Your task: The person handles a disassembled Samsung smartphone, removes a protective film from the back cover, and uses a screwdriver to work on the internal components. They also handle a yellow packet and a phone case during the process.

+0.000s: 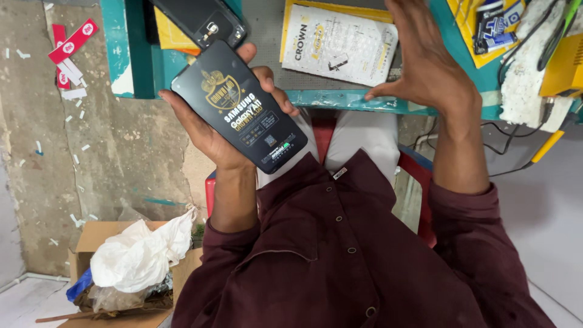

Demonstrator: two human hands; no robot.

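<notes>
Head view looks down on a person seated on a red chair in a dark maroon buttoned shirt. Left hand has its grip wrapped about a flat black phone display panel, glossy, with rounded corners and gold print on its film; fingers curl over the upper right edge and the thumb runs along the lower left edge. It is held tilted, above the lap and just below the front edge of the bench. Right hand is spread wide with nothing in it, its thumb at that front edge and its fingers above the bench.

On the bench, painted teal and chipped, a black phone back shell with a camera hole lies near the front left corner. A white printed packet on yellow card lies mid-bench, and white foam and dark cables sit toward the right edge.

Rough concrete floor shows left, littered with white scraps and red stickers. A cardboard box holds crumpled white plastic.
</notes>
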